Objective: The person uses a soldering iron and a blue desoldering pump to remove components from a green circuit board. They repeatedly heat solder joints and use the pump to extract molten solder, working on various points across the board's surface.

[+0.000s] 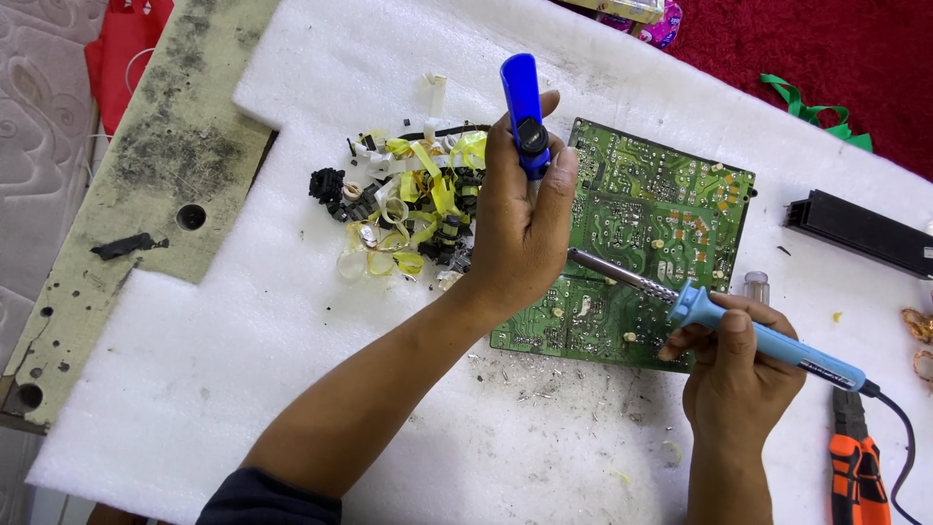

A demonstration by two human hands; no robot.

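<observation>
White foam sheet [292,340] under everything. Your left hand [520,228] is wrapped around the blue desoldering pump [523,107], your right hand [734,360] pinches the soldering iron [680,301] over the green circuit board [641,243]. Let that hot tip slip and the foam could melt.

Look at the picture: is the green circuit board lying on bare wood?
No, the green circuit board lies on a white foam sheet.

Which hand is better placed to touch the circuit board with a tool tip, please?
Probably the right hand: its soldering iron already points onto the board, while the left hand holds the blue pump upright.
</observation>
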